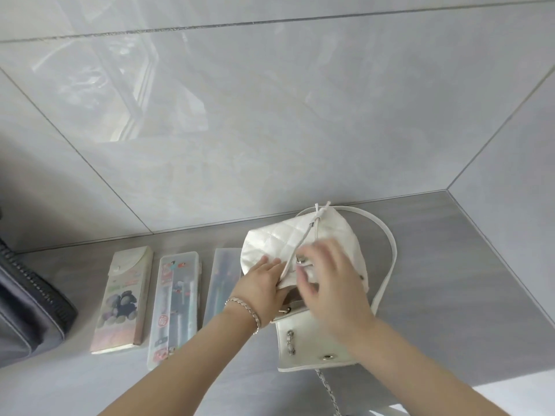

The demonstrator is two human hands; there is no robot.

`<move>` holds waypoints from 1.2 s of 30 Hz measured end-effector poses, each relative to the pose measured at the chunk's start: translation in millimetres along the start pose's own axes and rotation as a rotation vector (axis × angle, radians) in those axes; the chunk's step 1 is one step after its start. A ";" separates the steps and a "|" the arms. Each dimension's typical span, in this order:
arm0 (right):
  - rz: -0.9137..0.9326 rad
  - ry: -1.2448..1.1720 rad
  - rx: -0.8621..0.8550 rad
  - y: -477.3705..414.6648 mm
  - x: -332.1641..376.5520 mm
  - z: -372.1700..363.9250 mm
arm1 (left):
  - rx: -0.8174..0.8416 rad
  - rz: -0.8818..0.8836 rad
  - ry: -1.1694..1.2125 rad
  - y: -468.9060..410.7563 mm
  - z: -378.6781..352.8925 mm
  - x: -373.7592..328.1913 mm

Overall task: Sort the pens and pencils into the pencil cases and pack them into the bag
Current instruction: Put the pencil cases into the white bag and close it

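Observation:
A white quilted bag (300, 235) lies on the grey counter, its flap (303, 343) folded open toward me and a drawstring (303, 241) running across its top. My left hand (264, 283) holds the rim of the bag's mouth, fingers on the quilted side and thumb at the edge. Blurred by motion, my right hand (330, 283) hovers over the mouth with its fingers spread. To the left lie three pencil cases: a teddy-bear case (123, 298), a clear case with cartoon stickers (175, 307), and a clear case (220, 283) partly hidden behind my left hand.
A dark grey zipped bag (27, 301) sits at the left edge. The white bag's strap (390, 250) loops out to the right and its chain (327, 388) trails toward me. Tiled wall rises right behind the counter.

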State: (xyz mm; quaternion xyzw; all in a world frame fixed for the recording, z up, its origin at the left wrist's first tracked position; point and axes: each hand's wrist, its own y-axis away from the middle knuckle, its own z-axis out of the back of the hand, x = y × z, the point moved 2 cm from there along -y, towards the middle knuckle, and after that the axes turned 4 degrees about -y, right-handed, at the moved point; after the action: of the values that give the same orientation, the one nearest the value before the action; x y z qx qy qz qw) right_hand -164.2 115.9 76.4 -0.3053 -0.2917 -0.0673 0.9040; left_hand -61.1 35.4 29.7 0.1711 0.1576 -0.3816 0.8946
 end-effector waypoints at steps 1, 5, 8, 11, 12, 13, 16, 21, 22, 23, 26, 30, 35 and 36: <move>0.095 0.065 0.111 14.1 1.0 -5.2 | -0.041 0.028 0.054 -2.0 6.4 -2.3; -0.111 0.396 0.606 31.5 -20.2 -18.1 | -0.112 0.185 0.136 -17.8 39.2 -8.5; -0.067 0.475 0.724 12.9 -23.7 -12.9 | -0.078 0.243 0.151 -32.6 55.1 -19.5; 0.021 0.567 0.706 -0.6 -19.7 0.2 | -0.089 0.341 0.160 -53.6 70.1 -17.9; 0.068 0.596 0.678 0.0 -16.7 4.5 | -0.118 0.366 0.140 -60.8 76.1 -13.3; 0.106 0.612 0.665 -0.9 -10.1 10.9 | -0.145 0.389 0.115 -67.2 82.0 -8.3; 0.215 0.593 0.638 4.5 -0.9 23.8 | -0.162 0.436 0.029 -84.4 91.1 6.3; 0.225 0.589 0.709 20.0 0.8 25.0 | -0.065 0.463 -0.067 -93.3 75.9 15.4; 0.222 0.581 0.749 17.7 0.2 23.3 | -0.057 0.458 -0.088 -92.4 70.7 15.4; 0.191 0.523 0.788 15.5 1.1 24.2 | -0.054 0.448 -0.111 -90.0 66.8 13.8; -0.094 0.222 0.904 -5.1 -1.0 29.3 | -0.068 0.408 -0.109 -75.6 63.6 10.6; -0.256 0.037 0.536 -34.6 -13.1 24.6 | -0.091 0.401 0.211 -48.3 65.1 15.9; -0.494 -0.118 0.400 -45.1 -32.9 9.9 | -0.197 0.547 0.495 -1.6 32.1 49.1; -0.496 -0.132 0.388 -45.0 -34.2 8.7 | -0.123 0.588 0.263 5.5 18.5 60.4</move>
State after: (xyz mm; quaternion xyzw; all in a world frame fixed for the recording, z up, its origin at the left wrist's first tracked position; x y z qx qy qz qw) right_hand -210.0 82.9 85.7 -0.0507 -0.4226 -0.2089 0.8805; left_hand -14.4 -6.9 22.3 0.2025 0.2382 -0.0712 0.9472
